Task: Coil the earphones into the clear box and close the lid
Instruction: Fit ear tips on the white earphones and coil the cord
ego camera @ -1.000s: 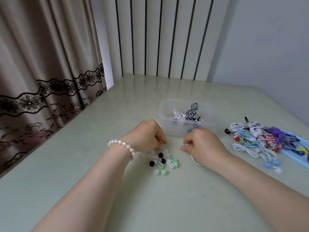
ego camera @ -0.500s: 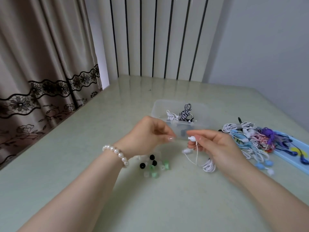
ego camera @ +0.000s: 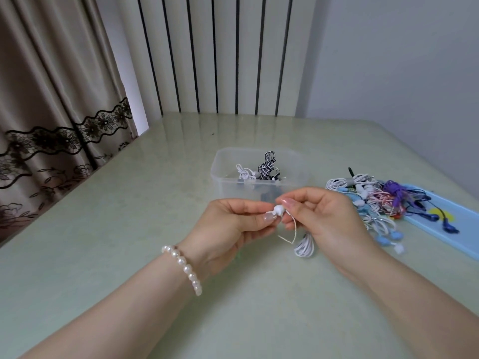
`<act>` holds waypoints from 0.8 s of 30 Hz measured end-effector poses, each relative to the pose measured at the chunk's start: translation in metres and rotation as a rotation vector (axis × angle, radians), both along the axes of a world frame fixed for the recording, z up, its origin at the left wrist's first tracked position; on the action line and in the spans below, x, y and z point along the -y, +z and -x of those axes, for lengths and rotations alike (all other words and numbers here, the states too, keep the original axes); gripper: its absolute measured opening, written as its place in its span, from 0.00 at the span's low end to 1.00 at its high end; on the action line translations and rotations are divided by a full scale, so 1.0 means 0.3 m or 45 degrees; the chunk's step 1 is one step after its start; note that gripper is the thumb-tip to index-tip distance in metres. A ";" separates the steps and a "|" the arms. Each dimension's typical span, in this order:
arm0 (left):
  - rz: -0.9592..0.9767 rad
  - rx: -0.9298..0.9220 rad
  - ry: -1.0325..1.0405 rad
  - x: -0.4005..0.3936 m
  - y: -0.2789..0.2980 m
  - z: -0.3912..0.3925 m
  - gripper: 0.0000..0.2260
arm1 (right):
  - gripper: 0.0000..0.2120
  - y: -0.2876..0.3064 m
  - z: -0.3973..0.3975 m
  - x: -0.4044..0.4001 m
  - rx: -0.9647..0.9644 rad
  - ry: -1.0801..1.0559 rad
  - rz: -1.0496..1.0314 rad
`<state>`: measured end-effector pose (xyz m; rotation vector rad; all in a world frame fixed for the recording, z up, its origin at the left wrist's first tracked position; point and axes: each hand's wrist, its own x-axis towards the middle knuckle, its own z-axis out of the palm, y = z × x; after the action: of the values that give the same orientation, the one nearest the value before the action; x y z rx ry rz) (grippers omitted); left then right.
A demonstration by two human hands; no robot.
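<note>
- Right now, mid-frame, both hands meet over the bench (ego camera: 103, 255): the left hand (ego camera: 225, 226) and the right hand (ego camera: 321, 218) each pinch the same small white earbud (ego camera: 279, 210) between thumb and fingertip, other fingers curled in.
- From that bud a thin white cable (ego camera: 294, 229) loops down to a bunched coil (ego camera: 304, 246) hanging below the right hand's palm, just above or touching the bench; I can't say which.
- The clear box (ego camera: 223, 177) sits just behind the hands, centre of the frame, lid off, with a white coiled pair (ego camera: 245, 173) and a black-and-white striped pair (ego camera: 267, 165) already inside. I see no lid for certain; the pale blue flat piece (ego camera: 461, 224) at the right edge may be it.
- A heap of loose earphones (ego camera: 370, 200), white, pink, blue and purple, lies at centre right, partly on that blue piece.
- I'd judge these earphones to weigh almost nothing and to be quite limp: the cord will spring out of its coil if let go, and it snags easily on neighbours in the heap.
- The bud is hard, smooth and tiny, so a fingertip pinch suits it, though any soft tip on it could pull off.
- For coiling, I'd hold the bunched cord across its middle, not by the bud alone, so nothing strains at the cable joint.
</note>
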<state>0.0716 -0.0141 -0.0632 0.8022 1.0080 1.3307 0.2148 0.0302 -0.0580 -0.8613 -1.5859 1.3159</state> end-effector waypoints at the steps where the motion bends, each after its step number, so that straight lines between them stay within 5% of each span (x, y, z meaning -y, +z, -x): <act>1: 0.010 -0.005 0.016 -0.002 -0.001 0.000 0.10 | 0.07 0.005 0.000 0.004 -0.017 0.005 -0.003; 7: 0.001 -0.009 0.063 0.003 0.004 0.003 0.12 | 0.06 0.022 0.003 0.034 0.040 0.078 -0.115; 15: 0.043 -0.085 0.066 0.009 0.007 -0.017 0.08 | 0.08 0.015 -0.012 -0.003 -0.056 -0.221 -0.134; 20: 0.012 -0.059 0.079 0.009 0.000 -0.010 0.09 | 0.10 0.009 0.004 0.028 0.042 -0.128 -0.292; 24: 0.004 -0.019 0.077 0.006 0.003 -0.002 0.11 | 0.07 0.012 0.006 0.027 -0.057 -0.018 -0.150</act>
<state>0.0722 -0.0160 -0.0623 0.7859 1.0533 1.3758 0.2129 0.0220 -0.0544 -0.7646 -1.6020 1.2110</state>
